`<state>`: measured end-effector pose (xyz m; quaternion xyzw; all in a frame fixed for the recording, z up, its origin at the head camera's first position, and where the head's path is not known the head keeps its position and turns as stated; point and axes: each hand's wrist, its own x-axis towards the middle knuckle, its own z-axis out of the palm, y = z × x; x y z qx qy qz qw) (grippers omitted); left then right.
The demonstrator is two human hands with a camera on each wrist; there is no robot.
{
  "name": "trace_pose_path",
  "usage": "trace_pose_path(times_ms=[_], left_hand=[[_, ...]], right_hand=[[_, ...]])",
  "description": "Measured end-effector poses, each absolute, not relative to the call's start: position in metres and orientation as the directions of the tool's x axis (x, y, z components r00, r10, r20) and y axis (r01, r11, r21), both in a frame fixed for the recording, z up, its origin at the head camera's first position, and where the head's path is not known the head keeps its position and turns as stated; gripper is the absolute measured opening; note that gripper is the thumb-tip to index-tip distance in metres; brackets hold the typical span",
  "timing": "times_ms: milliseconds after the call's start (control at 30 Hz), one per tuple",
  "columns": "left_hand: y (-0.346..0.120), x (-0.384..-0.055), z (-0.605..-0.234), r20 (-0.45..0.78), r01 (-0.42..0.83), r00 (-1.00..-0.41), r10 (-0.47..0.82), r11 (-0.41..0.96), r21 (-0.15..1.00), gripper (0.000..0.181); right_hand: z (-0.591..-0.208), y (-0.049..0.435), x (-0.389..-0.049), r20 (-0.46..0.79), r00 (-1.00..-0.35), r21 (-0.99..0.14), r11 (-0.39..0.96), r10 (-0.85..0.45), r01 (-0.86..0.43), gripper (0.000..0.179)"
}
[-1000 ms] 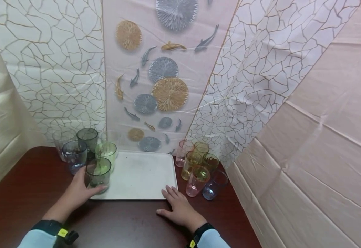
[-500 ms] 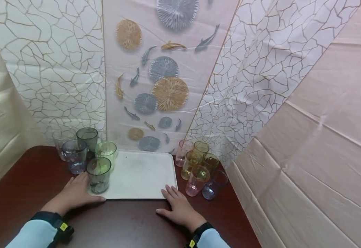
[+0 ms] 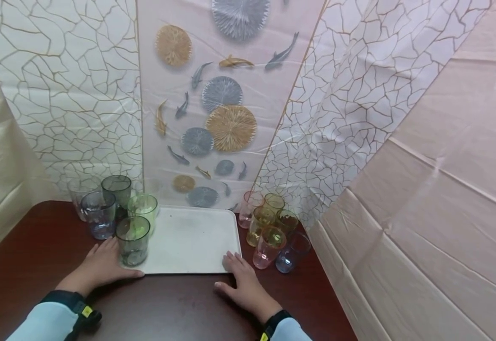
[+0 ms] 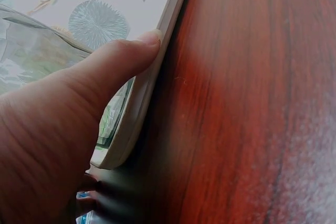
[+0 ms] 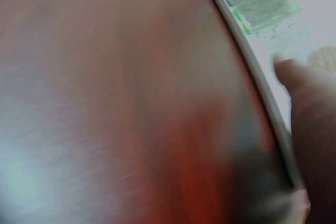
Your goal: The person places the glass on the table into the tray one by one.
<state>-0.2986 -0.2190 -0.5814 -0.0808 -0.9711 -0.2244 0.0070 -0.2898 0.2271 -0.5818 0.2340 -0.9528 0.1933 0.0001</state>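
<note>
A smoky grey glass (image 3: 133, 244) stands upright on the front left corner of the white tray (image 3: 192, 241). My left hand (image 3: 103, 267) lies around that corner, its thumb straight along the front rim and its fingers at the left side, beside the glass. In the left wrist view the thumb (image 4: 118, 61) rests on the tray's edge. At the front right corner my right hand (image 3: 245, 284) touches the tray with outstretched fingers and holds nothing. A light green glass (image 3: 143, 210) stands behind the grey one.
Left of the tray are a blue glass (image 3: 99, 218), a dark grey glass (image 3: 117, 189) and a clear glass (image 3: 79, 194). On the right stand several pink, yellow, olive and blue glasses, a pink one (image 3: 267, 248) nearest the right hand. A patterned cloth (image 3: 226, 128) hangs behind the table.
My left hand has let go of the grey glass and moved down and left to the tray's corner. The right hand has shifted only slightly; the head view has turned a little.
</note>
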Motion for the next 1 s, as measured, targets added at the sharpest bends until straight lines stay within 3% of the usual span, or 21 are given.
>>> trace_pose_path(times_ms=[100, 200, 333, 433, 567, 767, 1000], left_hand=[[-0.218, -0.298, -0.582, 0.049, 0.162, -0.986, 0.156, 0.886, 0.434, 0.148], [-0.217, -0.297, -0.582, 0.046, 0.161, -0.987, 0.157, 0.885, 0.437, 0.148], [-0.218, -0.296, -0.581, 0.05, 0.16, -0.987, 0.154, 0.885, 0.438, 0.147], [-0.219, -0.296, -0.581, 0.052, 0.161, -0.987, 0.153, 0.885, 0.437, 0.147], [-0.22, -0.296, -0.582, 0.052, 0.16, -0.987, 0.153, 0.884, 0.439, 0.147], [-0.221, -0.296, -0.584, 0.053, 0.158, -0.987, 0.15, 0.883, 0.441, 0.148], [-0.22, -0.297, -0.584, 0.044, 0.148, -0.989, 0.144, 0.884, 0.444, 0.149]], right_hand=[[-0.579, 0.231, -0.279, 0.248, -0.917, -0.437, 0.809, -0.312, -0.393, 0.072], [-0.574, 0.237, -0.268, 0.348, -0.933, -0.561, 0.776, -0.097, -0.289, 0.057], [-0.568, 0.246, -0.261, 0.381, -0.908, -0.712, 0.681, 0.171, -0.17, 0.052], [-0.566, 0.254, -0.262, 0.392, -0.873, -0.76, 0.637, 0.291, -0.13, 0.058], [-0.565, 0.263, -0.268, 0.401, -0.843, -0.778, 0.619, 0.359, -0.107, 0.072], [-0.566, 0.265, -0.281, 0.319, -0.861, -0.808, 0.589, 0.397, -0.028, 0.097], [-0.567, 0.26, -0.3, 0.236, -0.86, -0.885, 0.465, 0.452, 0.002, 0.107]])
